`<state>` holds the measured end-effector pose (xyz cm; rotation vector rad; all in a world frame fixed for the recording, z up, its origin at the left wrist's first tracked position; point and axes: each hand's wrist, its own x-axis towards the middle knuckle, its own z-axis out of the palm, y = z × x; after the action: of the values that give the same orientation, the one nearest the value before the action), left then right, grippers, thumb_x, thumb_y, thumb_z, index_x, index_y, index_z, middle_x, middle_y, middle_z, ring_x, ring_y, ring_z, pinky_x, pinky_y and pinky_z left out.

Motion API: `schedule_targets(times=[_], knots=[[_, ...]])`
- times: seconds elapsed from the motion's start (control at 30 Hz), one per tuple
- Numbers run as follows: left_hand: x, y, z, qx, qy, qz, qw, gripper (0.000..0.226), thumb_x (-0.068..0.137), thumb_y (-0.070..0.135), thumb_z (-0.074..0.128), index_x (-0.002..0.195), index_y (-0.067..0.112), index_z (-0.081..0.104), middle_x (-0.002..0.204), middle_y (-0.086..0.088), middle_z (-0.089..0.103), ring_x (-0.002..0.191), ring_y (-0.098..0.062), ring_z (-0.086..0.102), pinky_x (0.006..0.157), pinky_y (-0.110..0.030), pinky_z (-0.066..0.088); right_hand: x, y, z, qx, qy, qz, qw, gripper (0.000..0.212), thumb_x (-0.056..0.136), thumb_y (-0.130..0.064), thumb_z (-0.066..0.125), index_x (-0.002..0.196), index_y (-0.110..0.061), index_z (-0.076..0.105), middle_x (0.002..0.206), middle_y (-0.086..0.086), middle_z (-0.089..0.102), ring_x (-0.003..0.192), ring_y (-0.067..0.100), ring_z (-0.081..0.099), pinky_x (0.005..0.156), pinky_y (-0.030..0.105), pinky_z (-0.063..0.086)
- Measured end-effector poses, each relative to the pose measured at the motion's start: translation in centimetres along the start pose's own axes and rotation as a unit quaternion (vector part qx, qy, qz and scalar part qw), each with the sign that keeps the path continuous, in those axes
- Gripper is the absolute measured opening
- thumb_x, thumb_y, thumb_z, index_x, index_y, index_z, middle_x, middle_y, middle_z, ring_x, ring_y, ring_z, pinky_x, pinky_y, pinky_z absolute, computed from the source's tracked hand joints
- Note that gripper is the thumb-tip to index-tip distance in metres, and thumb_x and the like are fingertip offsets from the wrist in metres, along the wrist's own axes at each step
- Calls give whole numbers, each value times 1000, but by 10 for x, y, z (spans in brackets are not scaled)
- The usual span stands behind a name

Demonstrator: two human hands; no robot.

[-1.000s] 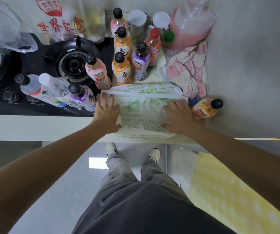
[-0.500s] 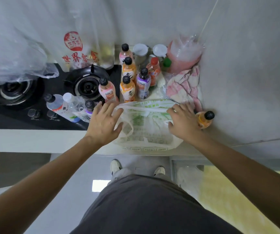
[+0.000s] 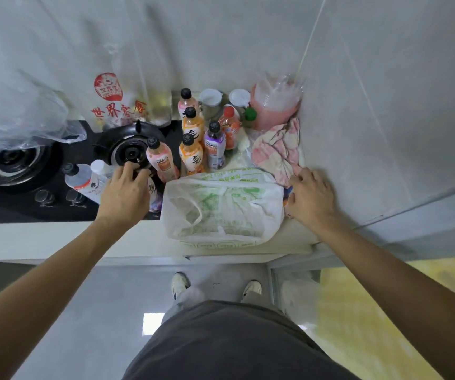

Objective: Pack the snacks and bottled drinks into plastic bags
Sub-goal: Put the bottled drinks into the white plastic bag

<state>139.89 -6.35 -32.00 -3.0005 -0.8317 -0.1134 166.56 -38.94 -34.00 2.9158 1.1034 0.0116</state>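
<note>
White bag [image 3: 222,208] lies flat on the counter, right at the front edge, its mouth and handle loops turned toward the bottles behind it and its long side running across the counter. It's thin, limp film: it will slump and slide, so I'd say it wants taking by a handle loop or the rim, with one side held up to keep the mouth wide.

Left hand [image 3: 124,194] hovers just left of the bag, over a bottle lying on the stove, fingers spread and curling down, closed on nothing I can see. That lying bottle is mostly hidden under the palm. Right hand [image 3: 310,197] sits just right of the bag, fingers loosely apart, fingertips at the pink cloth [image 3: 278,150]; whether it grips the orange bottle hidden beneath it, I can't tell.

Behind the bag stand the upright bottles, caps up, long axes vertical: a peach one [image 3: 161,160] nearest the left hand, an orange one [image 3: 191,156], a purple one [image 3: 214,149]. Full, they look heavy for that film, rigid and smooth-sided, likely slippery; best grabbed round the body below the shoulder. Two clear bottles [image 3: 83,178] lie left of the bag on the stove, caps pointing away from it.
</note>
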Motion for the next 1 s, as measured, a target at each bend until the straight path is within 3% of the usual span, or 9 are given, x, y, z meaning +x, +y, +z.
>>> schedule_targets(times=[0.13, 0.23, 0.4, 0.53, 0.7, 0.87, 1.0], knots=[[9, -4, -7, -4, -25, -36, 999, 25, 102, 21, 52, 119, 3, 55, 112, -22, 48, 96, -46, 54, 59, -48, 41, -4, 9, -6, -12, 18, 40, 999, 36, 84, -30, 66, 107, -3, 60, 106, 21, 51, 101, 40, 53, 75, 45, 50], [16, -8, -9, -14, -41, -61, 997, 25, 103, 31, 49, 109, 7, 49, 107, -20, 48, 83, -43, 58, 57, -47, 41, -7, 13, -11, 11, 17, 63, 998, 37, 92, -33, 64, 109, -1, 58, 102, 23, 55, 91, 41, 60, 72, 44, 50], [14, -14, -14, -50, -52, -37, 997, 25, 103, 32, 50, 100, 9, 39, 93, -18, 49, 73, -39, 52, 57, -45, 38, -1, 14, -23, 34, 17, 81, 996, 30, 91, -28, 69, 92, 0, 62, 87, 24, 65, 82, 42, 64, 68, 43, 52], [4, -18, -26, -89, 1, 3, 996, 27, 102, 29, 55, 92, 11, 36, 86, -13, 46, 65, -36, 48, 52, -41, 32, -7, 12, -33, 76, 33, 100, 992, 23, 83, -26, 72, 79, -4, 66, 78, 18, 66, 76, 42, 64, 67, 44, 56], [8, -4, -63, -123, 98, 62, 986, 28, 102, 31, 56, 95, 6, 46, 88, -15, 56, 65, -27, 42, 53, -37, 30, -5, -15, -63, 133, 100, 106, 980, 11, 79, -14, 70, 80, -4, 68, 86, 18, 66, 79, 40, 63, 64, 38, 50], [19, 39, -85, -185, 118, 98, 971, 32, 100, 37, 57, 97, 7, 49, 83, -6, 53, 64, -29, 48, 52, -39, 37, -2, -45, -83, 210, 145, 91, 963, 11, 73, -17, 69, 76, -6, 68, 80, 12, 69, 75, 33, 64, 63, 37, 53], [23, 77, -70, -253, 64, 96, 960, 28, 98, 34, 61, 96, 9, 50, 85, -8, 59, 68, -31, 55, 56, -44, 47, 5, -63, -79, 266, 96, 89, 955, 14, 74, -19, 72, 74, -6, 67, 76, 10, 69, 72, 28, 63, 64, 38, 54]])
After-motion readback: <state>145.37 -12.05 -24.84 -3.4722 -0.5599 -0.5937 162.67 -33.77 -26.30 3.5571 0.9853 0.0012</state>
